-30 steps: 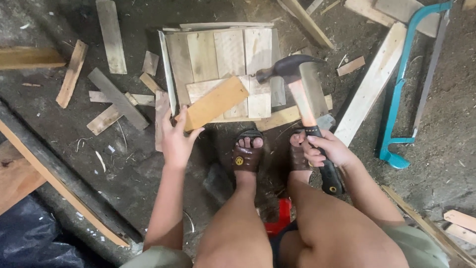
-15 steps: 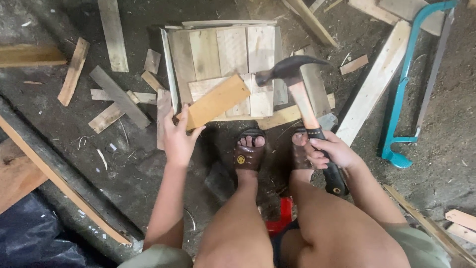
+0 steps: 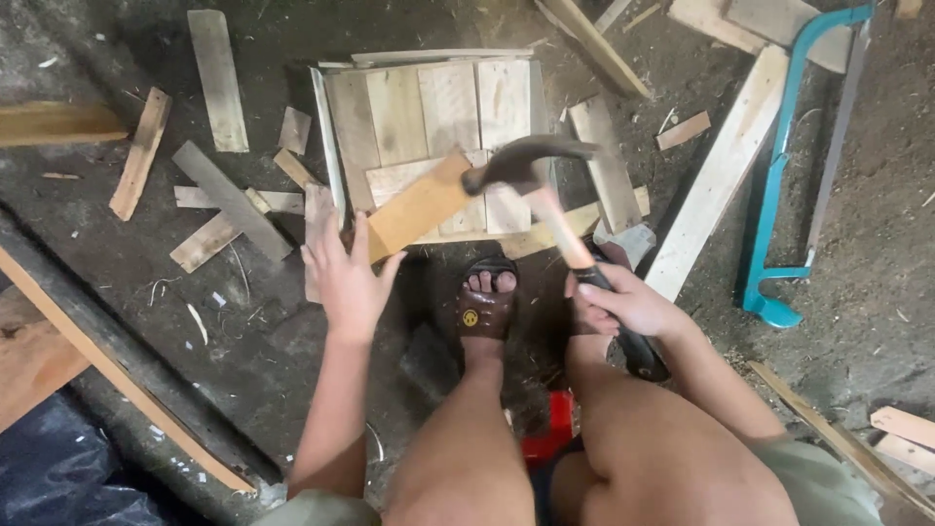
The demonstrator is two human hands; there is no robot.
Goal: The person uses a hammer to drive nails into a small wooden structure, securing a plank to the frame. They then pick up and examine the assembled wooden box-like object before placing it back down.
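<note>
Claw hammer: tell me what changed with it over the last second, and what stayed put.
The claw hammer swung left, its head now over the upper end of the short wooden slat instead of beside it. The right hand still grips the handle. The left hand still steadies the slat's lower end on the plank panel. The teal saw has not moved.

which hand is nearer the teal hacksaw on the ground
Right. The right hand grips the hammer handle, closer to the teal hacksaw at far right; the left hand holds a plank across the body.
</note>
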